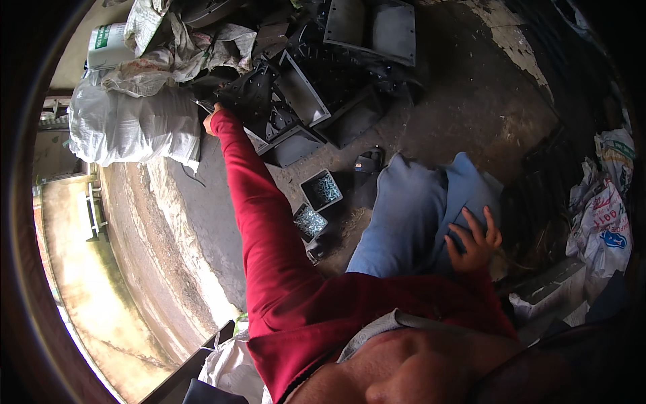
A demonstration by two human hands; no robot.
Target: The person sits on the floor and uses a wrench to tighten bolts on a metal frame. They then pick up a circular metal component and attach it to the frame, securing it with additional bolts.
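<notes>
My left arm reaches far out to the upper left. My left hand is small there, at the near edge of a heap of dark metal parts, beside a white plastic-wrapped bundle. Its fingers are mostly hidden, so whether it grips a part does not show. My right hand lies on my jeans at the knee, fingers spread, holding nothing. Between my left arm and my legs sit two small dark boxes of screw-like fasteners: a farther box and a nearer box.
Grey metal panels and frames lie at the top. Near my foot is a dark sandal. White printed sacks stand at the right, and another sack at the lower left. Bright ground stretches along the left.
</notes>
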